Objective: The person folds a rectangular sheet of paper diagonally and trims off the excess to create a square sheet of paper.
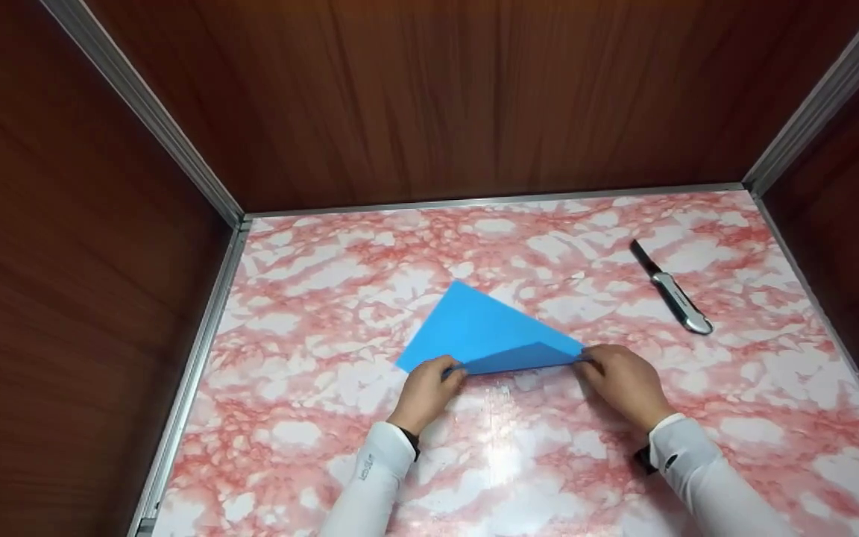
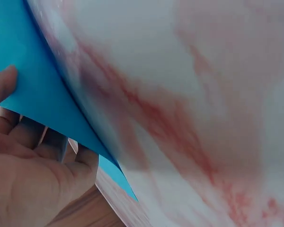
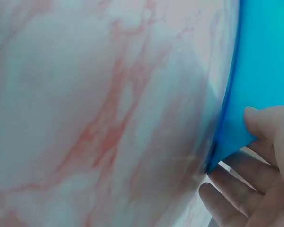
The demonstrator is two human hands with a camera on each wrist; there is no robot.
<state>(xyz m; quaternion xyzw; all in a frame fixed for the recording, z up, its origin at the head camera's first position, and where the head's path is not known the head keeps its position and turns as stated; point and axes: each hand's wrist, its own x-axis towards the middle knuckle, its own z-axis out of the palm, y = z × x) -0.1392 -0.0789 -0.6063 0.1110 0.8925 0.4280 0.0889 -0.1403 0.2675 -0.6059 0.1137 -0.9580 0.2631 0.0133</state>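
the paper (image 1: 467,321), a blue sheet, lies near the middle of the counter (image 1: 295,425), between the two hands. one corner points away toward the back wall (image 1: 414,97), and a darker blue flap with a low peak runs along the near edge.

the left hand (image 1: 429,384) pinches the paper near its left corner, thumb on the upper face and fingers underneath. the right hand (image 1: 627,380) pinches the right corner, its thumb pressed on the blue face and its other fingers spread out below. the near edge stretches between the two grips.

both arms wear white sleeves (image 1: 373,477), with a black band (image 1: 647,459) at the right wrist. a knife (image 1: 672,292) lies farther back on the right, well apart from the paper, dark blade pointing away and silver and black handle toward the person. the counter is patterned red and white, and metal strips (image 1: 209,171) edge the brown wood walls.
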